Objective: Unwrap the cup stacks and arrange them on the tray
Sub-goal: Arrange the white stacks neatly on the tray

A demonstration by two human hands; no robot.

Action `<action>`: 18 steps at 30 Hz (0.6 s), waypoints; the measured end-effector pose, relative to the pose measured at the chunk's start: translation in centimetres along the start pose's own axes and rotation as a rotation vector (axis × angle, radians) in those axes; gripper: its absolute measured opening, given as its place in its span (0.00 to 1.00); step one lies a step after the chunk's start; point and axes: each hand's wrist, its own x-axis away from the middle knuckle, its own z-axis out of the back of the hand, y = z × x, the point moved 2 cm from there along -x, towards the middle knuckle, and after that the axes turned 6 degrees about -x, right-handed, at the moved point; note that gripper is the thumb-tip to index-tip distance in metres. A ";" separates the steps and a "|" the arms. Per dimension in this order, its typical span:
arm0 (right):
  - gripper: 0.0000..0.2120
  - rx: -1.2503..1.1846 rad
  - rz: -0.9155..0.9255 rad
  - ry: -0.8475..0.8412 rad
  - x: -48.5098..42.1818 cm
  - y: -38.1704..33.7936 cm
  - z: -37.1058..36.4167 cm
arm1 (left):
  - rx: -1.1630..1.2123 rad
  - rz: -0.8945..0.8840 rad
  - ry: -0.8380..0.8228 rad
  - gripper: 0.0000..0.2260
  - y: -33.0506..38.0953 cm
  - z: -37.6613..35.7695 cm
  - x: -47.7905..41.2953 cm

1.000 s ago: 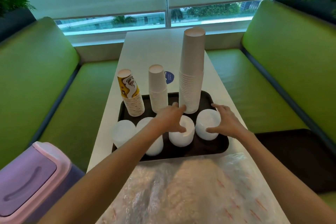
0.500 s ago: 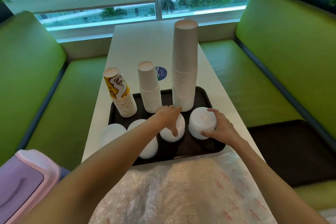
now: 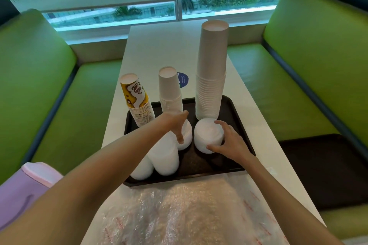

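Head view: the right hand's fingers [image 3: 218, 123] and thumb curl round a short white cup stack [image 3: 207, 135], gripping its top and near side; the right hand [image 3: 229, 142] lies at the near right of it. The left hand [image 3: 174, 123] grips a second short white stack [image 3: 187, 135] from above, thumb hooked down its near side. Both stacks stand just apart mid-tray, and two more white stacks [image 3: 165, 159] sit touching at the near left. On the far half of the black tray [image 3: 242, 131] stand a yellow printed cup stack [image 3: 139, 103], a plain paper cup stack [image 3: 171, 93] and a tall cup stack [image 3: 211, 77]. Clear wrapping [image 3: 179, 215] covers the near end of the white table [image 3: 159, 45].
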 end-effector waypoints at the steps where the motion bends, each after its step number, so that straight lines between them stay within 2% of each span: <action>1: 0.42 -0.003 0.002 -0.007 -0.2 -0.2 -0.2 | 0.019 0.005 0.006 0.47 -0.2 -0.1 0.0; 6: 0.42 -0.020 -0.007 -0.014 -0.3 -0.4 -0.3 | 0.143 0.018 0.047 0.46 -1.2 0.2 0.3; 9: 0.33 -0.151 -0.018 0.129 -0.2 -0.4 1.2 | 0.215 0.005 0.163 0.35 -1.7 2.1 1.6; 11: 0.30 -0.267 -0.046 0.258 -0.7 -0.8 2.7 | 0.270 0.027 0.318 0.26 -2.6 3.7 2.7; 13: 0.33 -0.315 -0.054 0.356 -1.9 -1.6 4.3 | 0.313 0.062 0.565 0.20 -4.0 5.2 3.6; 15: 0.40 -0.299 -0.030 0.388 -3.4 -2.9 5.6 | 0.333 0.106 0.768 0.21 -5.3 6.4 4.3; 18: 0.52 -0.262 0.009 0.342 -5.7 -4.8 6.4 | 0.250 0.159 0.878 0.27 -6.5 7.5 4.6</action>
